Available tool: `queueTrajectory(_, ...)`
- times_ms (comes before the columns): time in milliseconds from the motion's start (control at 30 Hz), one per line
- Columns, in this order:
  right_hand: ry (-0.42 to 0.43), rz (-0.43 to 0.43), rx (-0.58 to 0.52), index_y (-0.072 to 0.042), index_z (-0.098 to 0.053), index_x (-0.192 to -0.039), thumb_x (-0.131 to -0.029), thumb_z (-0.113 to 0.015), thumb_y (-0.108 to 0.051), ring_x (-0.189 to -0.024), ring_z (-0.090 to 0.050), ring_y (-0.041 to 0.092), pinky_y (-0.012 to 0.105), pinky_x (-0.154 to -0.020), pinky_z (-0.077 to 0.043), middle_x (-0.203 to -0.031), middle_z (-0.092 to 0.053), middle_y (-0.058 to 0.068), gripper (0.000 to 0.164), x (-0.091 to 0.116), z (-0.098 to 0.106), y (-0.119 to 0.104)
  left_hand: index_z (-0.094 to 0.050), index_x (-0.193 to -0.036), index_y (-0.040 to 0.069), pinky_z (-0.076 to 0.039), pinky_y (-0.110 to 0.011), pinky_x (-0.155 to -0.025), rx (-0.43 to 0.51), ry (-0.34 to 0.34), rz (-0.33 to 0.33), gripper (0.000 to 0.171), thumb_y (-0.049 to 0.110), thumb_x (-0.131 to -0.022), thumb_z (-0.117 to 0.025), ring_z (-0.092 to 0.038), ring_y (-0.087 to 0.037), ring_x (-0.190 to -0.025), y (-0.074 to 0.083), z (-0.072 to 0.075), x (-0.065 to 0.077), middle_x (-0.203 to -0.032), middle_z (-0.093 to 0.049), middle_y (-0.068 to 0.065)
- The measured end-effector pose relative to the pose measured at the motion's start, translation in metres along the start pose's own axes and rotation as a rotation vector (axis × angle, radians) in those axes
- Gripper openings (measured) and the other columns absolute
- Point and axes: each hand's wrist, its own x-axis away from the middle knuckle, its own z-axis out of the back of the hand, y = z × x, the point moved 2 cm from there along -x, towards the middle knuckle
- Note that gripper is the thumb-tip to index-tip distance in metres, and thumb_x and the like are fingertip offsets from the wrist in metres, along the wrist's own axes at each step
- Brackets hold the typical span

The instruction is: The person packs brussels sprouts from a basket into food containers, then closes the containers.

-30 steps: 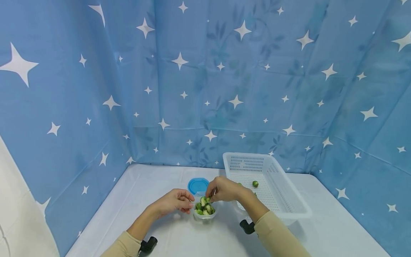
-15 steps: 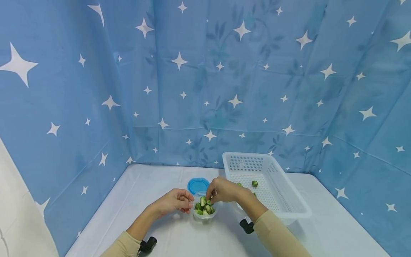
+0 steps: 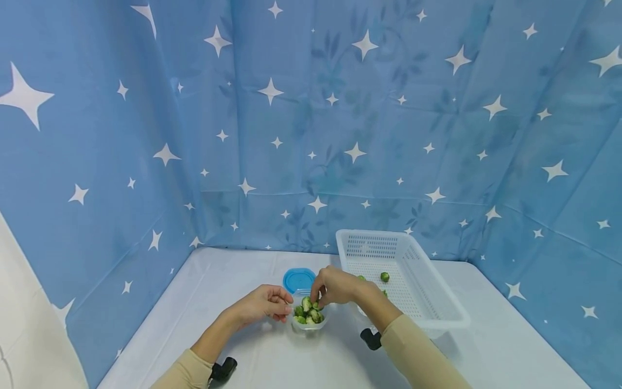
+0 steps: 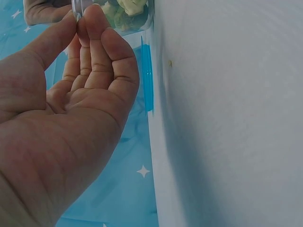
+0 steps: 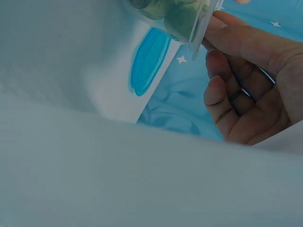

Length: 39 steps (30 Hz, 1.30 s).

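A small clear plastic container (image 3: 307, 327) stands on the table, filled with green Brussels sprouts (image 3: 311, 314), some showing pale cut faces. My left hand (image 3: 262, 304) is at its left side, and in the left wrist view the thumb and fingertips (image 4: 96, 18) pinch its rim. From the right, my right hand (image 3: 337, 286) reaches over the container, thumb and forefinger pinching a sprout (image 3: 315, 305) among the others. In the right wrist view the container's rim (image 5: 202, 28) hides those fingertips, while the other fingers (image 5: 217, 91) are curled. The blue lid (image 3: 298, 280) lies just behind the container.
A white perforated basket (image 3: 439, 292) stands to the right, with a few sprouts (image 3: 385, 277) inside; my right forearm passes over its near left edge. A blue star-patterned curtain (image 3: 291, 135) rises behind and beside the white-covered table (image 3: 233, 270).
My right hand has lowered slightly, bringing the pinched sprout down among the others in the container. My left hand stays at the rim.
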Motion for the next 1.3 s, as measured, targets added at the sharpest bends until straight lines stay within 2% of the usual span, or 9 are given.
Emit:
queueTrajectory(267, -0.016, 0.001, 0.057, -0.014, -0.085, -0.092, -0.084, -0.086, -0.002, -0.07, -0.058, -0.001, 0.018, -0.064, -0.053, -0.089, -0.078, -0.005, 0.014, -0.002, 0.0, 0.001, -0.06, -0.123, -0.01, -0.06, -0.037, -0.078, -0.001, 0.004, 0.004, 0.033, 0.012, -0.101, -0.068, -0.072, -0.02, -0.083, 0.0, 0.0, -0.001, -0.1, -0.072, -0.023)
queueTrajectory(500, -0.021, -0.013, 0.065, -0.013, -0.084, -0.092, -0.085, -0.085, -0.001, -0.082, -0.067, -0.001, 0.017, -0.072, -0.056, -0.091, -0.079, -0.005, 0.014, -0.003, 0.001, -0.001, -0.06, -0.124, -0.01, -0.06, -0.036, -0.078, 0.003, 0.004, 0.009, 0.033, 0.013, -0.101, -0.069, -0.072, -0.019, -0.083, 0.0, 0.0, 0.0, -0.102, -0.071, -0.026)
queueTrajectory(933, -0.005, 0.009, 0.07, -0.016, -0.082, -0.092, -0.084, -0.086, -0.004, -0.072, -0.058, 0.002, 0.019, -0.066, -0.052, -0.09, -0.077, -0.009, 0.014, 0.001, -0.002, 0.0, -0.061, -0.123, -0.009, -0.06, -0.038, -0.078, 0.006, 0.001, 0.001, 0.034, 0.015, -0.1, -0.07, -0.072, -0.02, -0.083, 0.001, -0.001, 0.001, -0.103, -0.071, -0.027)
queueTrajectory(1067, 0.012, 0.03, 0.032, -0.013, -0.082, -0.097, -0.086, -0.085, -0.006, -0.073, -0.06, 0.004, 0.02, -0.067, -0.053, -0.094, -0.078, -0.004, 0.014, 0.003, -0.002, 0.001, -0.063, -0.122, -0.007, -0.06, -0.038, -0.078, 0.013, -0.001, 0.009, 0.033, 0.016, -0.1, -0.071, -0.072, -0.021, -0.083, 0.001, -0.001, 0.001, -0.102, -0.071, -0.026)
queueTrajectory(1200, 0.027, 0.049, -0.019, -0.009, -0.079, -0.106, -0.09, -0.082, -0.01, -0.08, -0.063, 0.006, 0.022, -0.073, -0.055, -0.104, -0.078, 0.004, 0.016, 0.006, 0.003, -0.001, -0.063, -0.121, -0.006, -0.06, -0.039, -0.078, 0.021, -0.002, 0.013, 0.032, 0.016, -0.099, -0.072, -0.072, -0.021, -0.083, 0.001, -0.001, 0.001, -0.101, -0.071, -0.025)
queueTrajectory(1300, 0.044, 0.047, -0.037, -0.009, -0.078, -0.11, -0.093, -0.08, -0.013, -0.084, -0.065, 0.008, 0.023, -0.075, -0.056, -0.108, -0.077, 0.006, 0.018, 0.009, 0.01, -0.006, -0.062, -0.122, -0.008, -0.06, -0.038, -0.078, 0.021, 0.001, 0.012, 0.032, 0.014, -0.1, -0.07, -0.072, -0.02, -0.082, 0.001, -0.001, 0.001, -0.102, -0.071, -0.026)
